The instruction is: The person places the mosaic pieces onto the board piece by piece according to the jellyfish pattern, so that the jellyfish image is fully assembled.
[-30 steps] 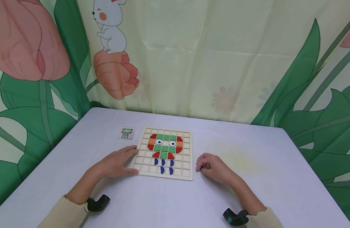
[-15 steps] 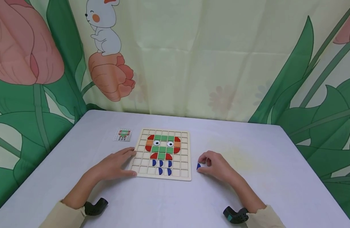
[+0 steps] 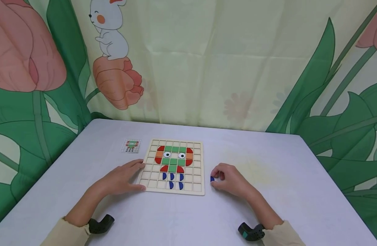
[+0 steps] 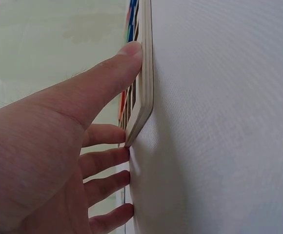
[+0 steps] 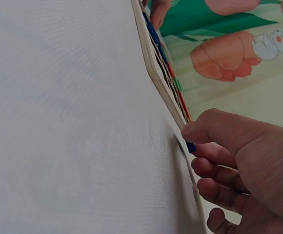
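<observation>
A square wooden grid board [image 3: 194, 182] lies flat on the white table. Green, red and orange pieces, two eye pieces and several blue half-round pieces [image 3: 171, 185] form a figure in its cells. My left hand [image 3: 122, 178] rests at the board's left side, thumb on the near corner and fingers spread along the edge, as the left wrist view [image 4: 44, 161] also shows. To the right of the board, my right hand [image 3: 229, 178] pinches one blue half-round piece [image 3: 212, 179] between thumb and index finger, just above the tabletop. In the right wrist view only a blue corner of that piece [image 5: 191, 146] shows.
A small picture card [image 3: 131, 146] with a similar figure on a grid lies behind the left hand. A printed curtain [image 3: 188, 68] hangs right behind the table. Black cameras [image 3: 101, 224] are strapped on both wrists.
The right fingers have turned the blue half-round piece; it was mostly hidden at first and now shows at the fingertips. The left hand stays at the board. The head view has swung slightly.
</observation>
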`<state>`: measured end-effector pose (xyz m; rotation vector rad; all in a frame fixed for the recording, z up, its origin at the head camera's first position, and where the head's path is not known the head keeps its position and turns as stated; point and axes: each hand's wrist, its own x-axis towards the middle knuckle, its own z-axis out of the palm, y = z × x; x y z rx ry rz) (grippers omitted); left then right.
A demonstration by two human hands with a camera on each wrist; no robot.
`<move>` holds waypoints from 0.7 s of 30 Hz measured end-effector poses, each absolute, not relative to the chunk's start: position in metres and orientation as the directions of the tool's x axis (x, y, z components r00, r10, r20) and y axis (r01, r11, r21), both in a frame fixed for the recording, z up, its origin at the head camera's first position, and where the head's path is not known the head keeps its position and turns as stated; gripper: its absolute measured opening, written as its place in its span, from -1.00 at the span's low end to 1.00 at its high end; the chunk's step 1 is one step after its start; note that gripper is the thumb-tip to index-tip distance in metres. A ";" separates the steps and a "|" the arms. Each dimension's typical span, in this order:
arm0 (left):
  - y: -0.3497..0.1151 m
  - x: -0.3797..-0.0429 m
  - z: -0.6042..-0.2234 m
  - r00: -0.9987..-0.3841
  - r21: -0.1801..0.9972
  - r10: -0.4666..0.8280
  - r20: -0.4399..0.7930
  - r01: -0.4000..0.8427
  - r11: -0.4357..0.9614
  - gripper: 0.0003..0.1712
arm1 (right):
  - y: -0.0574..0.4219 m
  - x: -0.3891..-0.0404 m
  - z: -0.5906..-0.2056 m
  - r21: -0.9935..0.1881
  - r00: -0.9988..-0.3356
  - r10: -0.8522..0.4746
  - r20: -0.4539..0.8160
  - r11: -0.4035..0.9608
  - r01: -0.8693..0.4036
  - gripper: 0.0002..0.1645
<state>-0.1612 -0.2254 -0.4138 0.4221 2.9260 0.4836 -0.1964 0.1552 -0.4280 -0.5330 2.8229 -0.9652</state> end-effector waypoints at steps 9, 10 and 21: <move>-0.227 -0.160 -0.415 -0.951 0.338 0.296 -0.092 0.250 0.908 0.01 | 0.141 -0.199 -0.423 -0.645 -0.874 -0.480 0.076 0.645 -0.410 -0.78; -0.227 -0.160 -0.415 -0.950 0.335 0.298 -0.089 0.253 0.908 0.01 | 0.138 -0.200 -0.422 -0.652 -0.869 -0.490 0.076 0.635 -0.415 -0.78; -0.225 -0.160 -0.412 -0.955 0.337 0.278 -0.107 0.228 0.913 0.02 | 0.089 -0.200 -0.415 -0.664 -0.795 -0.603 0.061 0.570 -0.484 -0.82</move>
